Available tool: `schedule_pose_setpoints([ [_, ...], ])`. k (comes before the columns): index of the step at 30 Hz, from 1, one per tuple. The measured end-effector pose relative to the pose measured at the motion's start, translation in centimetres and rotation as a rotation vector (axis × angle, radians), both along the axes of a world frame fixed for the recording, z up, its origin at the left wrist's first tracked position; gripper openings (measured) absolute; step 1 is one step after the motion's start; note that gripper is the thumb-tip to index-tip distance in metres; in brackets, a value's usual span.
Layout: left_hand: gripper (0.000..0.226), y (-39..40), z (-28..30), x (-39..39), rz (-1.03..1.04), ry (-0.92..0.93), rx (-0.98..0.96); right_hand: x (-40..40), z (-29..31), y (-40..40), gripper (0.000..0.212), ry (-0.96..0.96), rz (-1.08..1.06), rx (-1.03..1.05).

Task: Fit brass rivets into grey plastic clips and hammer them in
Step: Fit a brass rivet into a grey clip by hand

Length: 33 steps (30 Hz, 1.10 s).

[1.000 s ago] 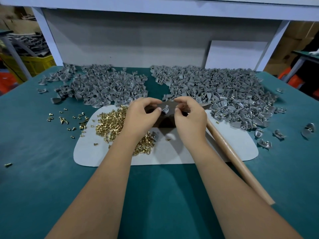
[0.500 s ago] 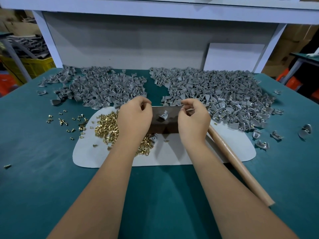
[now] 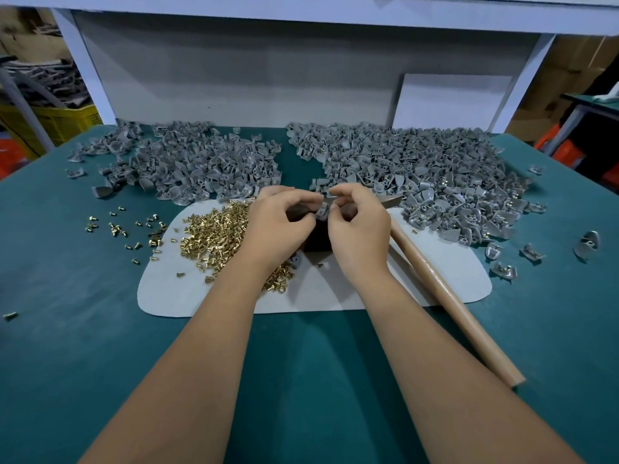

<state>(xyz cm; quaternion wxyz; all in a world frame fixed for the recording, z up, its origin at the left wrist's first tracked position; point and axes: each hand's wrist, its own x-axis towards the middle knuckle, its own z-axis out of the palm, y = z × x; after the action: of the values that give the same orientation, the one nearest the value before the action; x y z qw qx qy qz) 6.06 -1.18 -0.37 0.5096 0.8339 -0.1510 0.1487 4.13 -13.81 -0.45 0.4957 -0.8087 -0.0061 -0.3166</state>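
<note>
Head view: both hands meet over a dark block [image 3: 316,241] on the pale mat [image 3: 385,289]; right hand [image 3: 360,226] has its fingers curled, pinching a grey clip [image 3: 322,211], and left hand [image 3: 278,226] has its fingers curled with the tips at the same clip, though I cannot tell whether they grip it or a rivet. Brass rivets [image 3: 214,234] lie heaped on the mat just left of the left hand, clip piles [image 3: 418,169] spread across the far side of the green table [image 3: 318,380], and a hammer handle [image 3: 449,296] lies beside the right forearm. The hands hide most of the block and the hammer head.
</note>
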Motion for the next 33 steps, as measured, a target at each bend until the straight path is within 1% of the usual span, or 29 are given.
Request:
schedule_pose_setpoints([
  [3, 0.035, -0.05, 0.04, -0.19, 0.04, -0.054, 0.045, -0.04, -0.03, 0.03, 0.029, 0.002, 0.027, 0.001],
  [6, 0.048, -0.03, 0.23, -0.49, 0.049, -0.033, 0.06, -0.02, 0.11, -0.04, 0.03, 0.032, 0.063, 0.019],
  [8, 0.049, -0.02, 0.2, -0.38, 0.024, -0.007, 0.072, -0.02, 0.18, -0.05, 0.031, 0.042, 0.092, 0.036],
  [11, 0.045, -0.13, 0.13, -0.1, -0.034, 0.035, 0.005, 0.0, 0.13, 0.06, 0.03, 0.047, 0.106, 0.039],
  [16, 0.033, 0.02, 0.04, -0.07, 0.017, -0.051, 0.03, 0.13, -0.05, -0.06, 0.031, 0.019, 0.091, 0.028],
  [19, 0.032, 0.09, -0.04, 0.02, 0.035, -0.074, 0.008, 0.19, -0.11, -0.15, 0.031, 0.025, 0.09, 0.064],
  [22, 0.042, 0.08, -0.07, -0.05, 0.046, -0.027, -0.047, 0.17, -0.07, -0.16, 0.032, 0.019, 0.09, 0.072],
  [24, 0.052, 0.13, -0.02, 0.0, -0.022, 0.026, -0.052, 0.14, -0.03, -0.13, 0.032, 0.022, 0.106, 0.061],
  [26, 0.056, 0.12, 0.05, 0.1, -0.092, 0.043, -0.015, 0.13, -0.02, -0.04, 0.032, 0.033, 0.129, 0.043],
  [28, 0.048, 0.17, 0.15, 0.23, -0.092, 0.03, 0.01, 0.13, -0.01, 0.05, 0.032, 0.038, 0.142, 0.033],
  [31, 0.032, 0.3, 0.15, 0.11, -0.023, -0.034, 0.063, 0.21, 0.01, -0.01, 0.031, 0.026, 0.132, 0.033],
  [33, 0.026, 0.38, 0.27, -0.16, 0.016, -0.065, 0.058, 0.22, 0.07, -0.11, 0.031, 0.02, 0.127, 0.034],
])
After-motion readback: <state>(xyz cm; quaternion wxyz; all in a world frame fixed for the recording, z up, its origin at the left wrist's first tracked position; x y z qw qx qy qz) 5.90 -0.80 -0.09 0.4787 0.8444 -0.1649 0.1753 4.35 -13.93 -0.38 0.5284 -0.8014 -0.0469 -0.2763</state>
